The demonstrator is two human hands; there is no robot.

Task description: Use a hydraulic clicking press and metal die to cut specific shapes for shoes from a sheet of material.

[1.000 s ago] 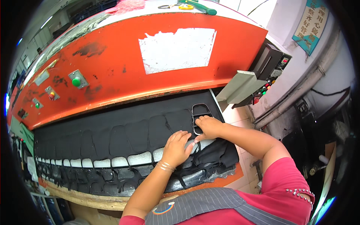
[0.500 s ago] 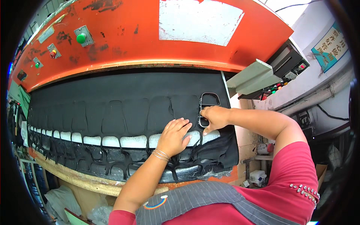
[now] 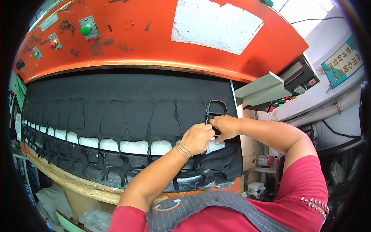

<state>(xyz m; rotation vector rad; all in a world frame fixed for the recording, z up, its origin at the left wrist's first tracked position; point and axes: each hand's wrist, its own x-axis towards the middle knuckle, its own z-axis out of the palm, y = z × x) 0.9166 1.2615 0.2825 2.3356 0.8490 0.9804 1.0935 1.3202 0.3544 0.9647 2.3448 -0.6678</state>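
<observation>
A black metal cutting die [image 3: 217, 102], an oblong frame with a crossbar, lies at the right end of a black sheet [image 3: 154, 87]. Its lower part is covered by my right hand [image 3: 227, 127], whose fingers close over it. Against those fingertips is my left hand [image 3: 198, 138], its fingers curled at the die's lower left side; what they pinch, if anything, is hidden. Rounded cut outlines run in a row across the sheet. Along their near ends, white patches [image 3: 133, 147] show between thin black strips of leftover sheet [image 3: 119, 166].
An orange machine beam [image 3: 127, 46] with a green button [image 3: 85, 30] and a red button [image 3: 53, 45] spans the far side. A grey metal bracket [image 3: 266, 91] and a control box [image 3: 303, 77] jut out at the right. A worn wooden edge [image 3: 85, 187] runs along the near side.
My left hand has moved right, from lying spread on the sheet to curling beside the die. My right hand stays on the die. The view has shifted slightly.
</observation>
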